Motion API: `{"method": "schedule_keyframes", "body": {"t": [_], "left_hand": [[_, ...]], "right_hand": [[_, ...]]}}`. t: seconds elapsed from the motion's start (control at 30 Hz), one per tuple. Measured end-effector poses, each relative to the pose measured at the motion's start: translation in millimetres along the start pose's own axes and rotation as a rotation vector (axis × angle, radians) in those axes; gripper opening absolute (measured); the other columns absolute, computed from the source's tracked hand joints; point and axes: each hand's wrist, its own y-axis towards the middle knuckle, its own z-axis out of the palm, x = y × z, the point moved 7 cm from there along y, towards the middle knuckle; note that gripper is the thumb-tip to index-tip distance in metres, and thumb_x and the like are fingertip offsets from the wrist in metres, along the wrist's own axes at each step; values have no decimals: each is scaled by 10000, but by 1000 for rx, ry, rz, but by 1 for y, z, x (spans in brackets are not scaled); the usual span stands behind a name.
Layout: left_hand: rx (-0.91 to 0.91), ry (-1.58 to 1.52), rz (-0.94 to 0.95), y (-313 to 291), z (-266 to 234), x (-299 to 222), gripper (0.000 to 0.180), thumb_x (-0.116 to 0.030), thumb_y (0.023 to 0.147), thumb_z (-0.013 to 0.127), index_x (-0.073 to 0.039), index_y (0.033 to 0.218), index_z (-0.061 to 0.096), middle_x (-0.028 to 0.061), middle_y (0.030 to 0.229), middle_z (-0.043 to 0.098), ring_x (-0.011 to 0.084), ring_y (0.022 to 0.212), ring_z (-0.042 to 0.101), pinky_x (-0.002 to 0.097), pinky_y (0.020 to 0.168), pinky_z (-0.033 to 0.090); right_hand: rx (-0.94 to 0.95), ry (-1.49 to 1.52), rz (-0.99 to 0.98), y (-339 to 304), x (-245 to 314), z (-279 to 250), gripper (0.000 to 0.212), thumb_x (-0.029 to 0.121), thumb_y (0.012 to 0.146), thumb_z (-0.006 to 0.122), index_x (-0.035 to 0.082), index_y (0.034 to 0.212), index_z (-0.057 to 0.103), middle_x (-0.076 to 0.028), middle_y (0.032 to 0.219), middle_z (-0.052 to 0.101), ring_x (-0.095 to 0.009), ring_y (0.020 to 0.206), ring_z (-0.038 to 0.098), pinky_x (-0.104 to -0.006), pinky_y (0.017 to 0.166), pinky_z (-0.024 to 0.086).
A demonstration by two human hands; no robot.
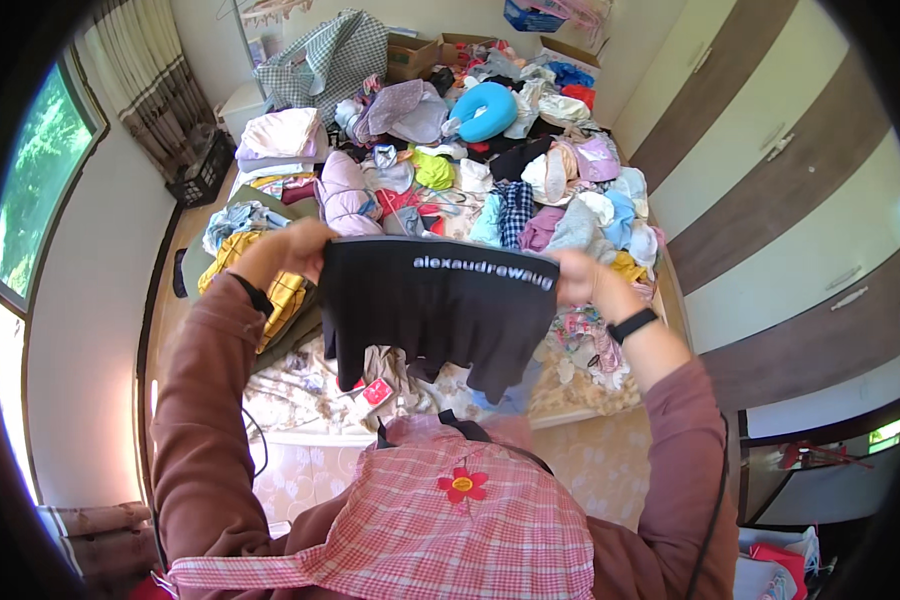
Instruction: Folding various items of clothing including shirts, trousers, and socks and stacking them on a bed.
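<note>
Garment (435, 315), black with a pale line of print along its upper band, is held up at chest height, stretched flat between both hands over the near edge of the bed (300, 385). The left hand (288, 250) grips its upper left corner, fingers curled tight over the band; a black band sits on that wrist. The right hand (580, 277) pinches the upper right corner, fingers closed on the cloth, and a black wristband (634, 325) circles that wrist. The lower hem hangs loose and uneven, hiding part of the bed behind it.

Both forearms wear brownish-pink sleeves, and a pink checked apron (440, 520) with a small red flower (463, 485) fills the lower middle of the view.

Beyond the garment the bed is heaped with mixed clothes. A yellow checked piece (282, 292) lies just beside the left hand, a folded pink stack (282, 135) further up on the left, a blue neck pillow (487, 108) near the far end, and a dark plaid piece (515, 205) in the middle of the heap. Cardboard boxes (415, 55) stand past the head of the bed. A wardrobe (770, 190) with brown and cream bands runs along the right, and a window (35, 190) with a curtain (150, 80) is on the left
</note>
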Motion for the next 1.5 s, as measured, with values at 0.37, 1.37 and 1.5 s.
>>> {"method": "schedule_keyframes", "body": {"t": [0.37, 1.37, 1.5], "left_hand": [[-23, -483, -46, -12, 104, 31, 237, -129, 882, 428, 17, 922, 611, 136, 919, 658, 252, 777, 662, 452, 735, 548], [-177, 633, 698, -112, 118, -76, 388, -68, 737, 523, 63, 1096, 594, 97, 838, 646, 147, 779, 586, 278, 729, 476], [-80, 456, 784, -117, 113, -76, 341, -26, 741, 466, 47, 1019, 650, 50, 816, 640, 94, 760, 564, 251, 714, 474]], "right_hand": [[-103, 304, -196, 18, -55, 143, 280, 119, 931, 378, -15, 1103, 553, -137, 1023, 638, -245, 898, 646, -416, 786, 548], [248, -220, -446, -12, 13, 204, 484, 118, 764, 576, -27, 1215, 479, -144, 1086, 584, -285, 1078, 549, -388, 979, 405], [-451, -1196, -1519, -79, 65, 233, 674, 222, 604, 758, -41, 1164, 489, -184, 1030, 566, -372, 1127, 459, -414, 1034, 301]]}}
